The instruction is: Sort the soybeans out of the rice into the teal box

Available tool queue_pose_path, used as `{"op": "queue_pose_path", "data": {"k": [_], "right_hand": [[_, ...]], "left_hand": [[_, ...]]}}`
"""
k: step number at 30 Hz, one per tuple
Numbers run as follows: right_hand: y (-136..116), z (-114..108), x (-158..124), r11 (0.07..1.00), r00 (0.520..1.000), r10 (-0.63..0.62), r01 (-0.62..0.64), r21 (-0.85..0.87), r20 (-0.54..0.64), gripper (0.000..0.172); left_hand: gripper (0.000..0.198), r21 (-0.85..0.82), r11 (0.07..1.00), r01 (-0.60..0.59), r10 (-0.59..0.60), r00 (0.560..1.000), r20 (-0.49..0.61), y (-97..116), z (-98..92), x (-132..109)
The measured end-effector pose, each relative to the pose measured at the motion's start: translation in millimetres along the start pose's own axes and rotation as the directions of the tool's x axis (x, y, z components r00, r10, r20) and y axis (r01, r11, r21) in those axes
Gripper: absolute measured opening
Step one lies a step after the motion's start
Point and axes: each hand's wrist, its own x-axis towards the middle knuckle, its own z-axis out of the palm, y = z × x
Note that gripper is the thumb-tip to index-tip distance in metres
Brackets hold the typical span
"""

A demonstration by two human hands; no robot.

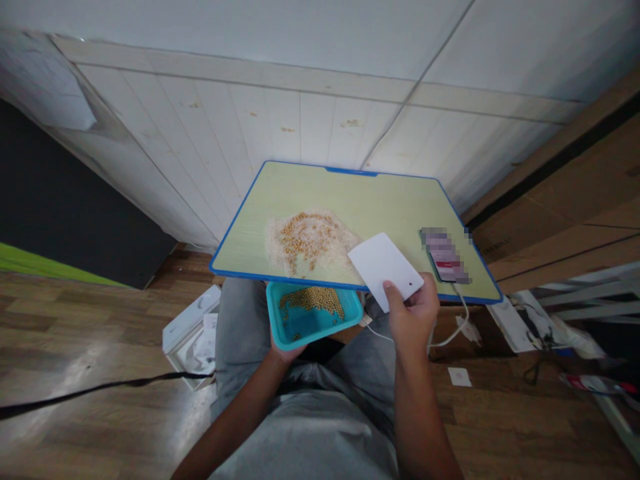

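Note:
My right hand (413, 313) is closed on a white card (384, 268), thumb on top, and holds it over the near edge of the small blue-rimmed table (400, 200). My left hand (284, 352) grips a teal tray (350, 315) from below, just under the table's front edge. The tray holds a layer of yellow beans (313, 300). On the table, to the left of the card, lies a heap of white rice mixed with yellow beans (311, 239).
A phone (446, 255) with a white cable lies on the table's right side. My grey-trousered legs are under the table. An open white box (193, 333) sits on the wooden floor at the left, cardboard boxes (565, 207) at the right, a panelled wall behind.

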Motion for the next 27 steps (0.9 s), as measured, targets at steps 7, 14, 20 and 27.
{"op": "queue_pose_path", "data": {"k": [7,14,20,27], "right_hand": [[-2.5,-0.2,-2.8,0.997,0.999,-0.005,0.009,-0.071,0.051,0.032],[-5.1,5.6,-9.4,0.996,0.997,-0.012,0.018,-0.092,0.071,0.03],[1.4,0.3,-5.8,0.996,1.0,-0.022,0.021,-0.081,0.0,0.031],[-8.6,4.3,-13.6,0.992,0.997,-0.03,0.039,-0.116,0.077,0.027]], "left_hand": [[0.08,-0.014,1.0,0.01,-0.01,1.0,0.022,0.3,-5.8,1.0],[0.082,-0.022,1.0,0.019,-0.018,0.999,0.045,0.6,-2.8,0.6],[0.079,-0.019,0.999,0.039,-0.038,0.998,0.042,1.4,-5.0,0.0],[0.081,-0.009,1.0,0.017,-0.017,0.999,0.03,0.3,0.4,0.7]]}}
